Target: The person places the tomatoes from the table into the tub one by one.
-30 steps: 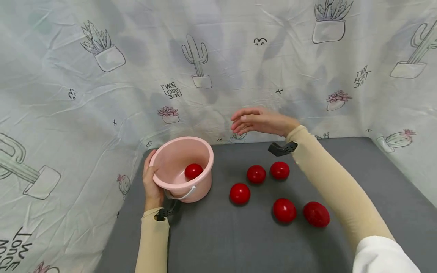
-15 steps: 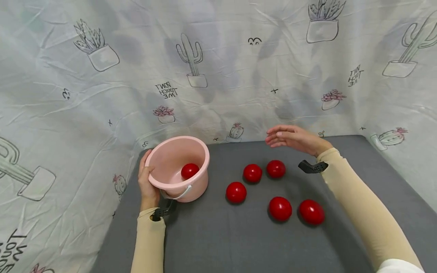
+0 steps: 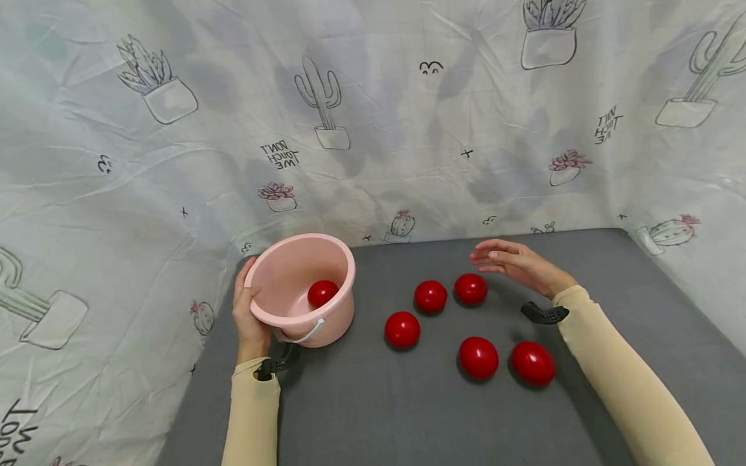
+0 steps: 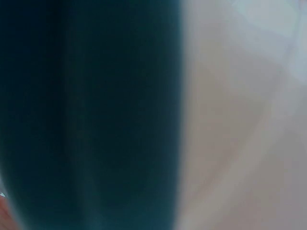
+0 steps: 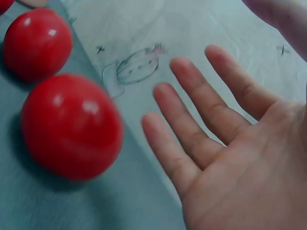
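A pink bucket (image 3: pixel 344 317) with a white handle stands tilted at the left in the head view, one shiny red ball (image 3: pixel 323 294) inside it. My left hand (image 3: pixel 250 323) grips its left side, thumb over the rim and fingers on the outer wall. A blurred dark shape and pale surface fill the left wrist view. Over the table at the right, my right hand (image 3: pixel 524 266) hovers with nothing in it, fingers extended. Nearest to it lies a red ball (image 3: pixel 471 289), large in the right wrist view, where the fingers (image 5: pixel 196 100) are spread and apart from it.
More red balls lie on the grey table (image 3: pixel 361 414): one at centre (image 3: pixel 430 297), another red ball (image 3: pixel 402 330) nearer the bucket, a front red ball (image 3: pixel 478 358) and an oval red ball (image 3: pixel 533 364). A cactus-print cloth (image 3: pixel 396 129) hangs behind and at both sides.
My right hand has moved right and down, from above the table's back edge toward the back-right ball. The left hand keeps its grip on the bucket; the whole head view has shifted slightly.
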Demonstrator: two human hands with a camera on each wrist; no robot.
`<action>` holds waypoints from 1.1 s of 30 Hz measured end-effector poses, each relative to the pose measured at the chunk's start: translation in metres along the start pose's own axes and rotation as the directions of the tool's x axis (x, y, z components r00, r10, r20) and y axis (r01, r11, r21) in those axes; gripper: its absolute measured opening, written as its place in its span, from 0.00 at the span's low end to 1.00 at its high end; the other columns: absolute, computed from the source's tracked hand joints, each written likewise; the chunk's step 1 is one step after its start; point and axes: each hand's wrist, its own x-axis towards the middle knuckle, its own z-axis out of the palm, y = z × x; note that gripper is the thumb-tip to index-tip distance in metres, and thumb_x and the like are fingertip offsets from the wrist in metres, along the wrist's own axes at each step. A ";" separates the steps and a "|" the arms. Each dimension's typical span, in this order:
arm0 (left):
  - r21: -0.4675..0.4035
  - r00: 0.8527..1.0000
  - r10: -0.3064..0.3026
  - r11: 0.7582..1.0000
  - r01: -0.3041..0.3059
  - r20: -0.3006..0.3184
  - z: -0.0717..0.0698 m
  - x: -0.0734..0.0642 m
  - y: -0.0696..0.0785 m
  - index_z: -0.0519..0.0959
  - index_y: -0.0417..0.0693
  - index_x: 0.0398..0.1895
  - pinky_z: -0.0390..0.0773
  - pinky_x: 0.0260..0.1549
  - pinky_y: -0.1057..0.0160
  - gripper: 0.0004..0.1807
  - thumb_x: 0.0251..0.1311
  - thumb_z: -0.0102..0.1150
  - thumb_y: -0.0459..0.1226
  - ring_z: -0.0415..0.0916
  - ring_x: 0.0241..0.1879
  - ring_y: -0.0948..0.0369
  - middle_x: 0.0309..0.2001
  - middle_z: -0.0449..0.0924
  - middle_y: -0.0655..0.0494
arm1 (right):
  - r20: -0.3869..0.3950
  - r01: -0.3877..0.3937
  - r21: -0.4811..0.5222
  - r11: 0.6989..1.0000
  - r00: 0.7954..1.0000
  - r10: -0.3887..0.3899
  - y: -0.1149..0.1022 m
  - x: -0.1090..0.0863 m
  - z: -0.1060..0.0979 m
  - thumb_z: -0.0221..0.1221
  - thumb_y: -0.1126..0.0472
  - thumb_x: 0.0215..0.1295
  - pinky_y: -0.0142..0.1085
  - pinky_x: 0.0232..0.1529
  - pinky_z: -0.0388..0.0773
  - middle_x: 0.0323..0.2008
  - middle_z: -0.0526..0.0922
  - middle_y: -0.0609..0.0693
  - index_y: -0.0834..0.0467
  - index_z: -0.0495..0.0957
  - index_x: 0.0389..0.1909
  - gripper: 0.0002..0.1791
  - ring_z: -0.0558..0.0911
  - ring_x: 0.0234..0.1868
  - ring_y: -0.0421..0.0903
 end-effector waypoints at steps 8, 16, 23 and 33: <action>0.009 1.000 -0.017 1.000 0.017 -0.008 -0.003 -0.003 0.002 0.68 0.57 0.73 0.64 0.65 0.59 0.36 0.59 0.34 0.33 0.63 0.69 0.58 0.73 0.65 0.57 | 0.015 0.075 -0.007 0.997 0.997 -0.075 0.019 -0.041 0.002 0.37 0.68 0.80 0.34 0.66 0.73 0.65 0.77 0.50 0.70 0.60 0.71 0.23 0.77 0.66 0.41; 0.004 1.000 -0.002 1.000 0.002 -0.019 -0.003 -0.003 0.009 0.68 0.57 0.73 0.61 0.66 0.56 0.35 0.59 0.34 0.34 0.62 0.70 0.57 0.73 0.64 0.57 | 0.080 0.087 0.043 0.995 0.993 -0.091 0.021 -0.094 0.026 0.32 0.72 0.77 0.35 0.68 0.71 0.68 0.74 0.53 0.73 0.56 0.72 0.25 0.75 0.68 0.44; 0.007 1.000 -0.007 1.000 0.007 -0.025 -0.005 -0.005 0.010 0.68 0.57 0.72 0.63 0.65 0.57 0.35 0.59 0.34 0.33 0.62 0.69 0.57 0.73 0.65 0.56 | -0.243 -0.103 -0.322 0.941 0.970 0.023 0.030 -0.127 0.070 0.44 0.66 0.78 0.25 0.58 0.74 0.63 0.80 0.39 0.64 0.67 0.70 0.23 0.78 0.63 0.33; 0.034 1.000 -0.017 0.999 0.017 0.005 -0.002 -0.003 0.005 0.68 0.59 0.73 0.63 0.64 0.56 0.35 0.60 0.34 0.34 0.63 0.69 0.56 0.73 0.64 0.56 | -0.416 -0.083 -0.343 0.936 0.907 -0.072 0.053 -0.145 0.101 0.46 0.67 0.76 0.21 0.56 0.73 0.63 0.79 0.43 0.64 0.66 0.70 0.23 0.77 0.62 0.30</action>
